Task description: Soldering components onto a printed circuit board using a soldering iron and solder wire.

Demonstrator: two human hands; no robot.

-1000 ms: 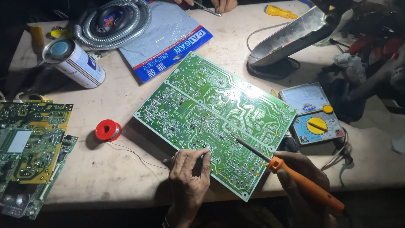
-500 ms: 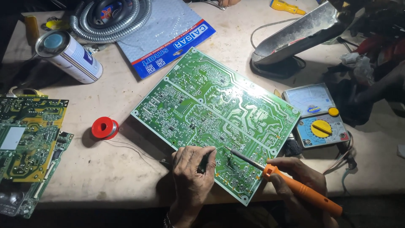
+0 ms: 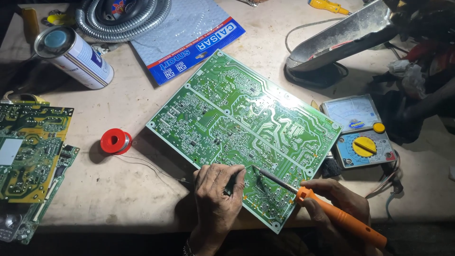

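Midway, my right hand (image 3: 339,201) gripped the soldering iron (image 3: 332,211) on the green circuit board (image 3: 244,128), left hand (image 3: 215,201) pinching solder wire (image 3: 147,165), joint unfinished.

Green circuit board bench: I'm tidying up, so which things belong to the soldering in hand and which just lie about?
In use: large green circuit board; orange-handled soldering iron in right hand; thin solder wire from red spool, at left hand.
Lying about: white spray can; blue analogue multimeter; coiled metal hose.
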